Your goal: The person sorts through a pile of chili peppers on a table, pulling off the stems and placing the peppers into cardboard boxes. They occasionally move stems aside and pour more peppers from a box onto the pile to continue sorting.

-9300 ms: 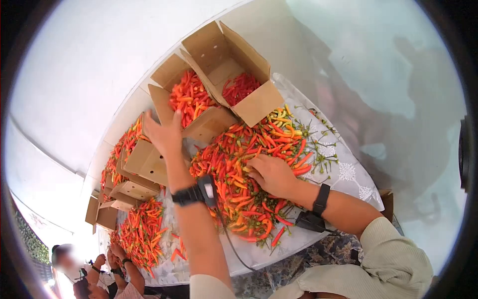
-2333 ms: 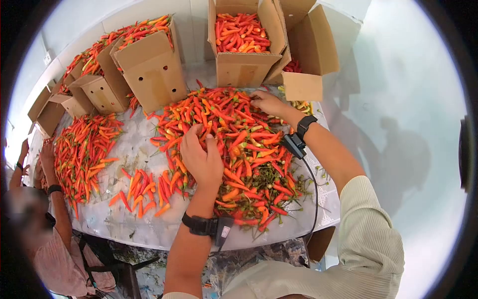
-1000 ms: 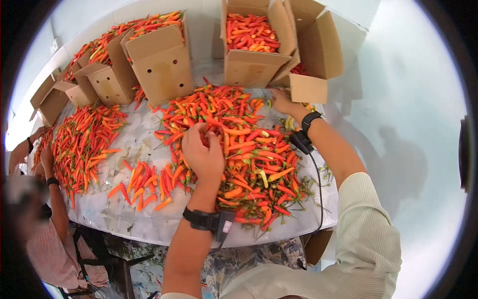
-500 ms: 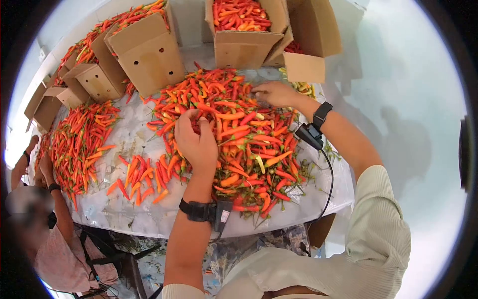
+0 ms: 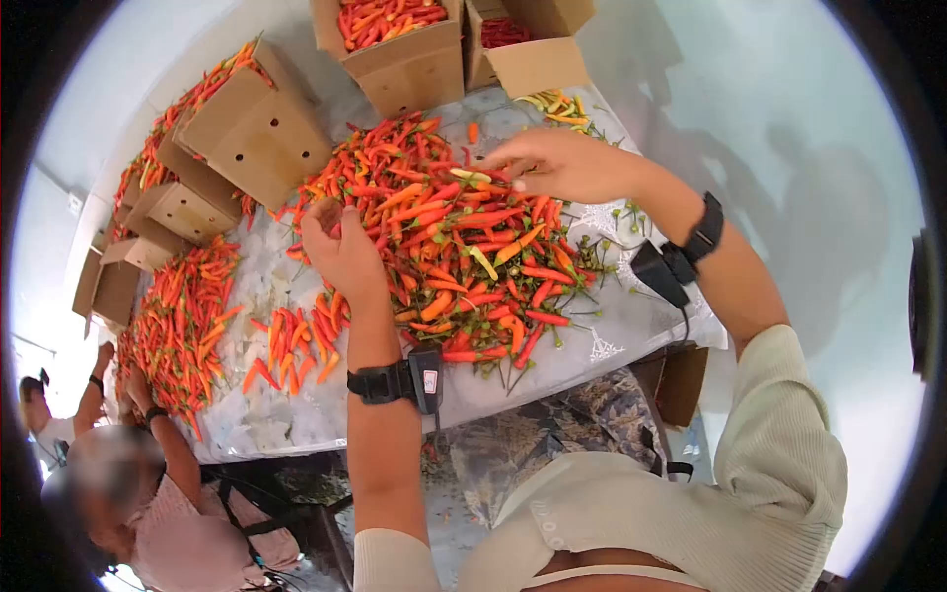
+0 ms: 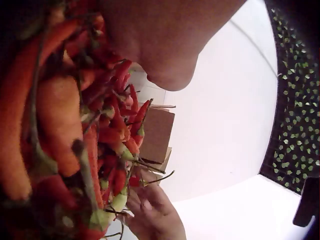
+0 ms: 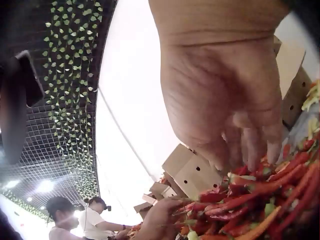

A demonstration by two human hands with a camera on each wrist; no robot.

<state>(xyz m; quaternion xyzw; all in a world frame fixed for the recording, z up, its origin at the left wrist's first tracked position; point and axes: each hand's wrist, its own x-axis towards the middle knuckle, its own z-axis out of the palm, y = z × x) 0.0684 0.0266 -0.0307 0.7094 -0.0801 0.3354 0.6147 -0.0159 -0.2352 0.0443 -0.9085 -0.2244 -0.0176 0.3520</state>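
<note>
A large heap of red and orange chillies with green stems lies on the table. My left hand rests at its left side, thumb and fingers apart, with chillies close beneath; in the left wrist view, this hand shows only partly, above the heap. My right hand is over the far right of the heap, palm down, fingers reaching in among the chillies. The right wrist view shows those fingers loosely bent, tips at the red chillies. A pale yellow chilli lies beside them.
Cardboard boxes of chillies line the back; one box stands behind the heap. Yellow-green chillies lie at the back right. A second heap is at the left, near another person. A small group lies between the heaps.
My left hand came from a box at the back to the heap. My right hand reached toward the pale chillies at back right, then came back over the heap. The head view has turned.
</note>
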